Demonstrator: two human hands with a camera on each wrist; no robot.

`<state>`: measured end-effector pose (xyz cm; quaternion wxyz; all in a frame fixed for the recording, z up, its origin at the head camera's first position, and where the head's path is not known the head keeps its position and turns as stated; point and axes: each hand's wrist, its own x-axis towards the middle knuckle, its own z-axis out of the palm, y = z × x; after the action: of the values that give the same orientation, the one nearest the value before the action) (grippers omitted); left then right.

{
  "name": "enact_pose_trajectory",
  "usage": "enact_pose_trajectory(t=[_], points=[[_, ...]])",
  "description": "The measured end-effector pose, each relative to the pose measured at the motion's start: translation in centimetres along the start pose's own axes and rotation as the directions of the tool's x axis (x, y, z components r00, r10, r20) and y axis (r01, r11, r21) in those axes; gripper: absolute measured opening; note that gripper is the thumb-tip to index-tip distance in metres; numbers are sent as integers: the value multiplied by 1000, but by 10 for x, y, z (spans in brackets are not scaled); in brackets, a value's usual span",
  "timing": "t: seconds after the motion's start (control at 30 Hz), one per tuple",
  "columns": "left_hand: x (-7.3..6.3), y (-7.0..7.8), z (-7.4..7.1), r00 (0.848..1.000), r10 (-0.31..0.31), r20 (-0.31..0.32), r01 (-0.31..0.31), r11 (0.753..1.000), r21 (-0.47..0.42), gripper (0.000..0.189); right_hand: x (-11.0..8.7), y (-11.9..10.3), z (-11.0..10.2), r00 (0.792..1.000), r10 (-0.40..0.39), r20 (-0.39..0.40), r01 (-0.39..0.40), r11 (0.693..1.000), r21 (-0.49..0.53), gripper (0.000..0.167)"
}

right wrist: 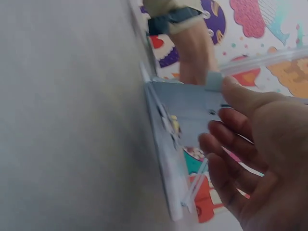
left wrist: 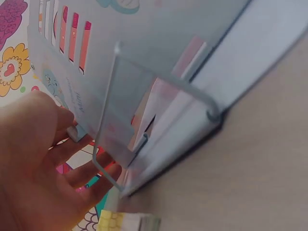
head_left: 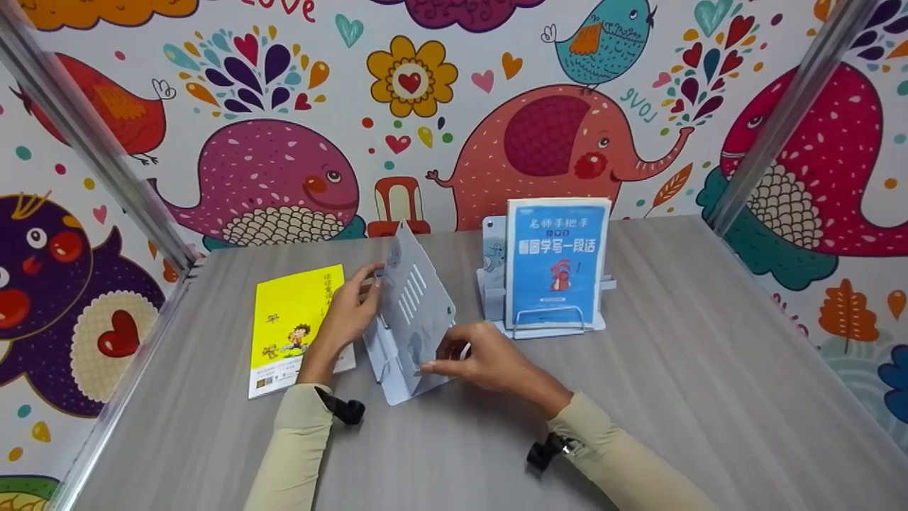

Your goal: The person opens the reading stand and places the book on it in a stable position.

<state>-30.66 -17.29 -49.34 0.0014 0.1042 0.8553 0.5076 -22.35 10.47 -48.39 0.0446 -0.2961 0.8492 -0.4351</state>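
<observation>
A pale grey metal book stand (head_left: 418, 305) with a slotted back panel stands between both hands, turned edge-on to the head view. My left hand (head_left: 351, 305) holds the panel's far left edge. Seen in the left wrist view, fingers (left wrist: 91, 168) reach behind the panel, and the wire page holder (left wrist: 103, 115) is in front. The near edge is pinched by my right hand (head_left: 489, 355), its thumb (right wrist: 236, 94) on a small tab (right wrist: 214, 81) in the right wrist view. The stand's base (head_left: 399, 389) is low at the tabletop. A yellow book (head_left: 291, 305) lies beside the left hand, partly covered by the forearm.
To the right, a second stand (head_left: 494, 248) bears an upright blue book (head_left: 557, 266) behind a wire holder. The grey wood-grain table (head_left: 674, 369) ends at a wall (head_left: 319, 85) printed with animals and flowers. Metal posts (head_left: 766, 128) rise at the back corners.
</observation>
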Motion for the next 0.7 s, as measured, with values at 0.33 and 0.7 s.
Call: enact_pose_trajectory(t=[0.33, 0.7], points=[[-7, -1, 4, 997, -27, -70, 28, 999, 24, 52, 2, 16, -24, 996, 88, 22, -89, 994, 62, 36], [-18, -3, 4, 994, -3, -108, 9, 999, 53, 56, 2, 23, -25, 998, 65, 11, -66, 995, 78, 32]])
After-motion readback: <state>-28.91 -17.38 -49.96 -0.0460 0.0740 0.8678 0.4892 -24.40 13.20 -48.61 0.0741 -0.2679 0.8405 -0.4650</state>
